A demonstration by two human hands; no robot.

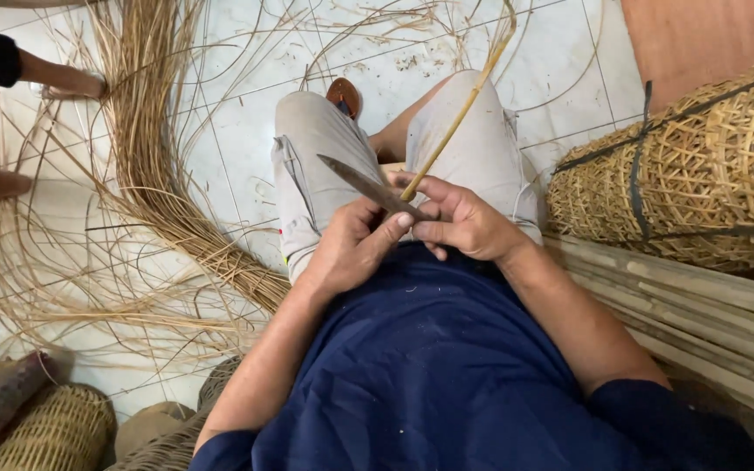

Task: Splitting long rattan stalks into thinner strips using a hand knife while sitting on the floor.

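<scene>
We hold the knife (368, 186) clamped in our left hand (351, 249), its blade seemingly against the rattan strip (455, 122) pinched in our right hand (464, 222) over our lap; we judge shaving underway, needing steady pull next.

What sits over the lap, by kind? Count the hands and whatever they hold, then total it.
Hands: 2 (left hand, right hand)
Knife: 1
Cane strip: 1
Total: 4
</scene>
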